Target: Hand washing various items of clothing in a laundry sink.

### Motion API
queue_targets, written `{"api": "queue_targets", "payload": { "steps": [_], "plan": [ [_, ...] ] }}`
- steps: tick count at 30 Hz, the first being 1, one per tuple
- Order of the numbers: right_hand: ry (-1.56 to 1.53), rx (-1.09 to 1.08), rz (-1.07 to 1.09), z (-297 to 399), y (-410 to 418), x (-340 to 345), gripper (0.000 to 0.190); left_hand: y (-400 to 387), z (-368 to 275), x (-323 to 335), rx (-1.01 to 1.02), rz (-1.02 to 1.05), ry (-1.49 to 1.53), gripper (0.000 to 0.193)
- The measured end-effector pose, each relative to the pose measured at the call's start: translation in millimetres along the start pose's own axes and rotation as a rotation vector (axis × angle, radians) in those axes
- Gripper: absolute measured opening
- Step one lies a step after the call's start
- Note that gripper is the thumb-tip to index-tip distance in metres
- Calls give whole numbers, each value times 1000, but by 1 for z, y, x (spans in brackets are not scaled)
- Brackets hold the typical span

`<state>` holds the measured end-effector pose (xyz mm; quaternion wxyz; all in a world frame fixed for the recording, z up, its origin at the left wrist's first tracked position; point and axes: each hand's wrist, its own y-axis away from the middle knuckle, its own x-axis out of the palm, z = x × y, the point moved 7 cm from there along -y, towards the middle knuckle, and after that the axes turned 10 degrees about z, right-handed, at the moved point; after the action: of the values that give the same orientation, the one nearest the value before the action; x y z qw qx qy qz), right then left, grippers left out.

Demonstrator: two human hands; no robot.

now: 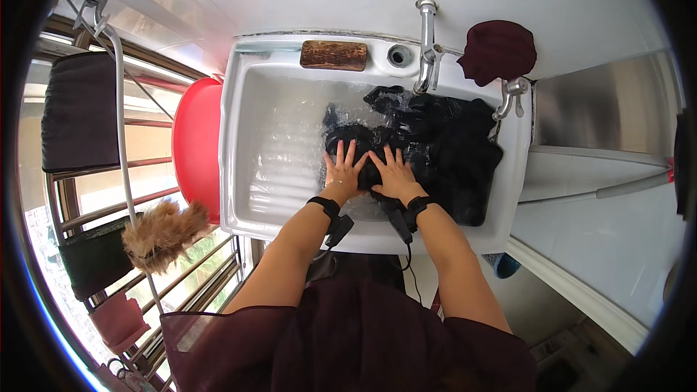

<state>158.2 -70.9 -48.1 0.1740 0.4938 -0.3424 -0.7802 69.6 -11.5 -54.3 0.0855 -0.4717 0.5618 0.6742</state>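
Observation:
A wet black garment (pixel 463 163) lies in soapy water in a white ceramic sink (pixel 375 237), bunched on the right side and spreading to the middle. My left hand (pixel 343 174) rests on the cloth with fingers spread, palm down. Just to its right, my right hand (pixel 395 174) also lies flat on the cloth, fingers apart, the thumbs and forefingers of both hands close together. Each wrist bears a black strap with a small device and a cable. Ridges show under the water at the sink's left.
A wooden-backed brush (pixel 333 55) lies on the sink's back ledge, near a metal tap (pixel 427 60). A second tap (pixel 510 97) stands at the right corner below a maroon cloth (pixel 498 51). A red basin (pixel 197 147) and a fluffy duster (pixel 163 234) are at the left.

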Motion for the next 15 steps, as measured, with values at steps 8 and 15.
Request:
{"api": "queue_targets", "payload": {
  "steps": [8, 15],
  "plan": [
    [-137, 124, 197, -34, -49, 33, 82, -64, 3, 34, 100, 326, 60, 75],
    [-138, 182, 78, -70, -87, 71, 52, -100, 3, 49, 162, 330, 238, 62]
  ]
}}
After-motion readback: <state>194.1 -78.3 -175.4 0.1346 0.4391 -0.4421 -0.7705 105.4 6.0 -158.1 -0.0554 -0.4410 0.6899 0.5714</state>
